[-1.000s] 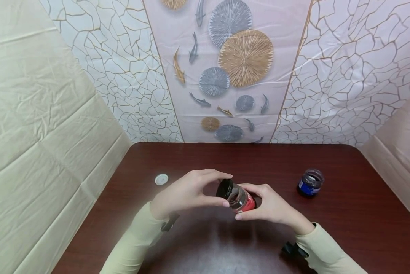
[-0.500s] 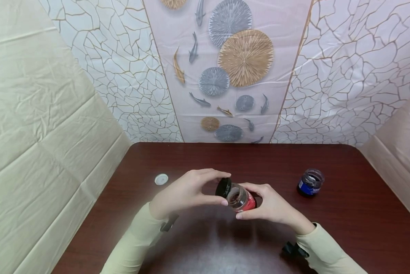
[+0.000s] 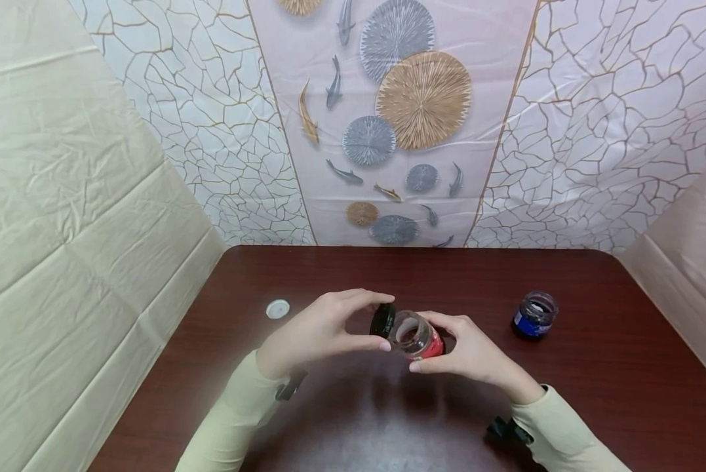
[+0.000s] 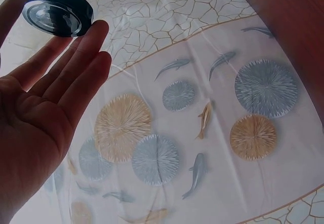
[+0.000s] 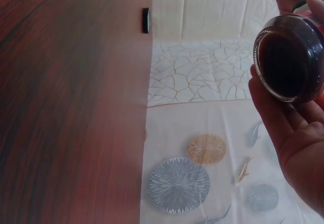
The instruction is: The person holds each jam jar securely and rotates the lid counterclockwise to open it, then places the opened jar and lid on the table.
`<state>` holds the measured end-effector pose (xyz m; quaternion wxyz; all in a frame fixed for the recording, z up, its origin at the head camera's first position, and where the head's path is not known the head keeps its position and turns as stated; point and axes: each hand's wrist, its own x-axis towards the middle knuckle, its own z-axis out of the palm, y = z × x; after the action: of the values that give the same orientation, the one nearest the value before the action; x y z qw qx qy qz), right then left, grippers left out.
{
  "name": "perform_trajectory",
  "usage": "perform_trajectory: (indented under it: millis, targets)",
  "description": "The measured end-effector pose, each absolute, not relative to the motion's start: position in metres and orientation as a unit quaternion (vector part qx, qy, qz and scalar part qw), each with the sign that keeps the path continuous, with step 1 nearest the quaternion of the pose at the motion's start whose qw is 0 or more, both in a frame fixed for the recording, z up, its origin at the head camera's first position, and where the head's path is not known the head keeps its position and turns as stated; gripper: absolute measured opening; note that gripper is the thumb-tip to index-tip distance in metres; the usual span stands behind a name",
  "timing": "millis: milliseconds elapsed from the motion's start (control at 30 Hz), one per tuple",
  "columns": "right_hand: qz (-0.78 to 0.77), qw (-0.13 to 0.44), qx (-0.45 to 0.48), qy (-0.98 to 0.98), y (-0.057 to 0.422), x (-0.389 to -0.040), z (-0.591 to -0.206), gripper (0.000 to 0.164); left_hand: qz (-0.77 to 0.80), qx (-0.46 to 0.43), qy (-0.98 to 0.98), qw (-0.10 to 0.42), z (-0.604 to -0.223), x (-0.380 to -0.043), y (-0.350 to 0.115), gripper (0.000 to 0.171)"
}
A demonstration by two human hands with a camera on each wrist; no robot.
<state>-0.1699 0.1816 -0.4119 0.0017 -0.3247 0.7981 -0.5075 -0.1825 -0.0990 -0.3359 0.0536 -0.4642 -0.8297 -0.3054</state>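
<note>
In the head view my left hand [image 3: 323, 331] pinches a black lid [image 3: 383, 320] by its edge, thumb below and fingers above. The left wrist view shows the lid's flat top [image 4: 55, 13] between thumb and fingers. My right hand [image 3: 473, 347] grips a glass jar [image 3: 416, 335] with a red label, tilted so its open mouth faces left and toward me. Lid and mouth are apart, side by side with a small gap. In the right wrist view the jar's round base [image 5: 283, 64] shows dark contents behind the glass.
An open jar with a blue label [image 3: 532, 316] stands on the dark red table [image 3: 341, 269] at the right. A loose lid [image 3: 278, 309], pale side up, lies at the left. Patterned cloth [image 3: 423, 196] hangs behind the table.
The black lid has come off the jar's mouth and moved slightly left and up with my left hand. The jar has shifted a little right, its mouth now in sight.
</note>
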Motion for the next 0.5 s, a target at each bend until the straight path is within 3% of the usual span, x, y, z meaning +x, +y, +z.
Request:
perform_trajectory:
  millis: [500]
  targets:
    - [-0.555, -0.016, -0.240, 0.796, 0.192, -0.181, -0.423, 0.056, -0.319, -0.455, -0.830, 0.056, -0.340, -0.185, -0.100, 0.062]
